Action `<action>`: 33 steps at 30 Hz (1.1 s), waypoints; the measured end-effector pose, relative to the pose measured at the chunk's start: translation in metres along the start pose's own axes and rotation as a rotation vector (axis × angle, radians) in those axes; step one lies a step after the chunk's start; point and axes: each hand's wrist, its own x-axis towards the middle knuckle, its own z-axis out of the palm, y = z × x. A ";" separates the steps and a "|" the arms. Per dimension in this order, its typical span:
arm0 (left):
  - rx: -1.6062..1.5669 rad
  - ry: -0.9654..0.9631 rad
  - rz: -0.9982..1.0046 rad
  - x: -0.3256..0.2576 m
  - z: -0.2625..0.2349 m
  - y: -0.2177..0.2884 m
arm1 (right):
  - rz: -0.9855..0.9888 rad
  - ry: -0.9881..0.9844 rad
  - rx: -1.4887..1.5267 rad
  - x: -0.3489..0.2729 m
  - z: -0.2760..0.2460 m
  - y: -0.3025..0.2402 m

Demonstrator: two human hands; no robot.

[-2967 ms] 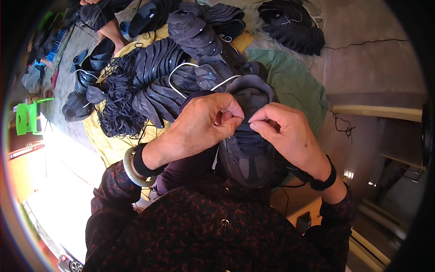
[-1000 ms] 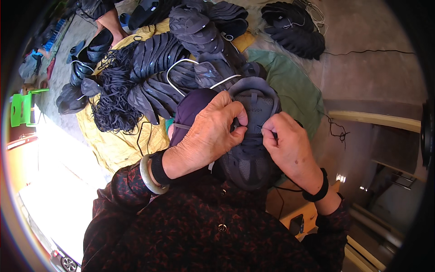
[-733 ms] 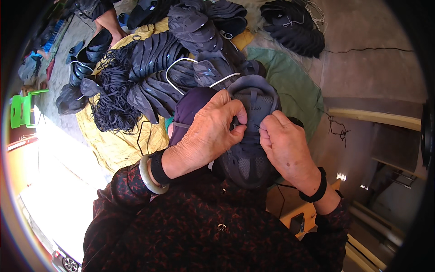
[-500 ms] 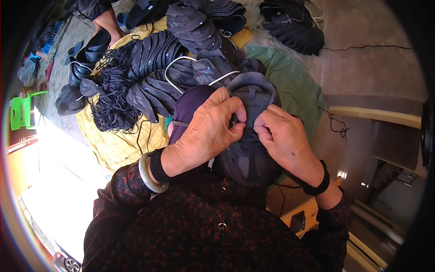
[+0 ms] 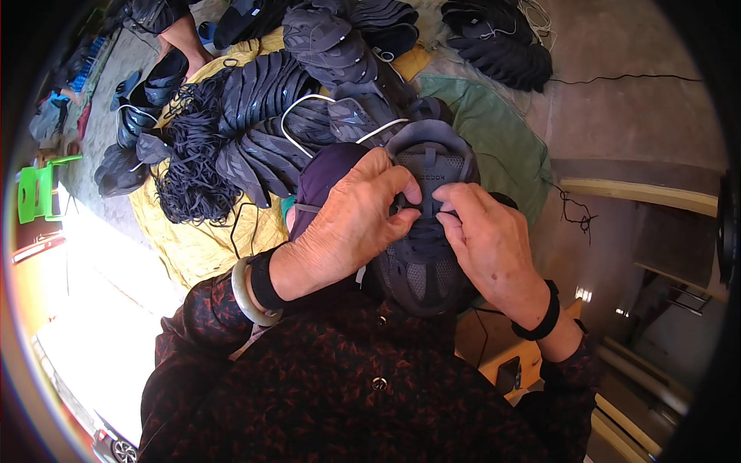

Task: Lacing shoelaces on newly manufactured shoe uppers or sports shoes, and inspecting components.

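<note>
A dark grey sports shoe upper (image 5: 419, 279) rests in front of my lap, its padded collar facing away and its mesh toe toward me. Dark lace runs across the lower part of its tongue. My left hand (image 5: 349, 214) pinches the left eyelet edge between thumb and index finger. Over the right eyelet edge, my right hand (image 5: 494, 251) has its thumb and index finger curled close together. Whatever thin piece lies between those fingertips is too dark to make out.
Beyond my hands, several stacked shoe uppers (image 5: 262, 96) and a heap of black laces (image 5: 193, 174) lie on yellow sheeting (image 5: 174, 251). Green cloth (image 5: 494, 131) spreads to the right. A person's leg (image 5: 184, 42) shows at the far left, and a phone (image 5: 508, 376) lies near my right forearm.
My right hand's thumb and index finger have parted slightly, and its wrist has shifted a little. My left hand keeps nearly the same pinch on the shoe upper.
</note>
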 end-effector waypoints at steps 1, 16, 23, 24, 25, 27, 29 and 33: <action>0.003 -0.007 -0.002 0.000 0.000 0.001 | -0.005 0.023 0.044 0.002 0.003 0.001; 0.505 -0.084 0.208 0.015 -0.011 0.017 | 0.008 0.015 0.079 0.014 -0.012 0.003; 0.675 0.089 0.036 -0.010 -0.094 -0.037 | 0.070 0.013 0.192 0.017 -0.015 0.016; 0.753 0.118 -0.069 -0.016 -0.116 -0.053 | 0.076 0.020 0.197 0.018 -0.016 0.019; 0.844 0.166 -0.067 -0.024 -0.141 -0.070 | 0.091 -0.016 0.213 0.018 -0.017 0.022; 0.985 0.191 -0.331 -0.044 -0.196 -0.101 | 0.110 -0.048 0.228 0.018 -0.018 0.025; 1.159 0.282 -0.453 -0.071 -0.235 -0.126 | 0.183 -0.091 0.463 0.021 -0.018 0.027; 1.193 0.272 -0.388 -0.102 -0.248 -0.156 | 0.221 -0.140 0.657 0.020 -0.029 0.023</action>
